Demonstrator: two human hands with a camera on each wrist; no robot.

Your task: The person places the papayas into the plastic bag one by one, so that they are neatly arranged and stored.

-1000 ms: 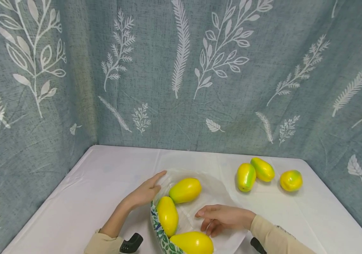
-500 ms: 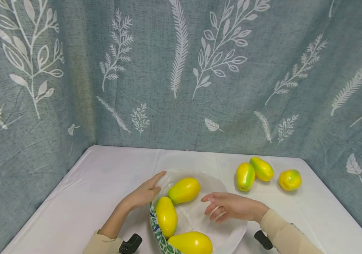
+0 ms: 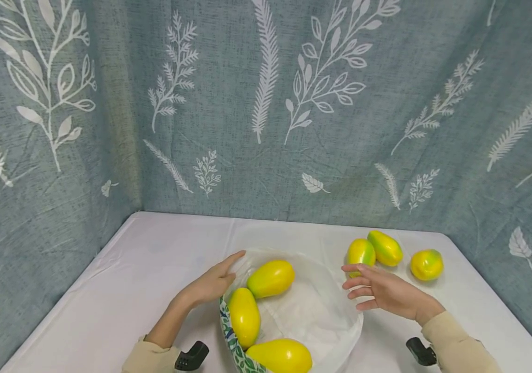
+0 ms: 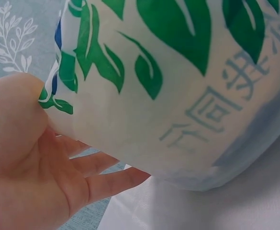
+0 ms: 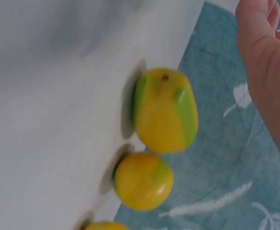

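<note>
Curtain (image 3: 228, 171), leaf print, hangs behind the counter (image 3: 107, 295) and down both sides.

Bag (image 3: 301, 329) on the counter, mouth up, white inside, leaf print outside, bottom cut off by the frame. Print (image 4: 202, 115) on its wall is only partly readable in left wrist view.

Sleeves (image 3: 151, 357) run off the bottom.

Left hand (image 3: 211, 284): pinches the bag rim at the far left, index stretched along it. Likely there so the soft wall doesn't fold in and the mouth keeps wide. Thumb tip and fingertips are behind the bag in left wrist view, so exact finger contact can't be confirmed.

Right hand (image 3: 382, 290): fingers spread, nothing in it, by the bag's right rim. Overlaps the near fruit (image 3: 361, 251) in head view; right wrist view shows a gap, though depth is unclear and that view is blurred.

In the bag: front fruit (image 3: 284, 355), lower edge cut off; left fruit (image 3: 245, 317) against the wall; back fruit (image 3: 271, 278) with its tip by the left one. Probably leaning there because the wall props them.

Loose at far right: near fruit and middle fruit (image 3: 386, 248) side by side, end fruit (image 3: 427, 264) a bit apart.

Black wrist units (image 3: 421, 352), detail too small to read.
</note>
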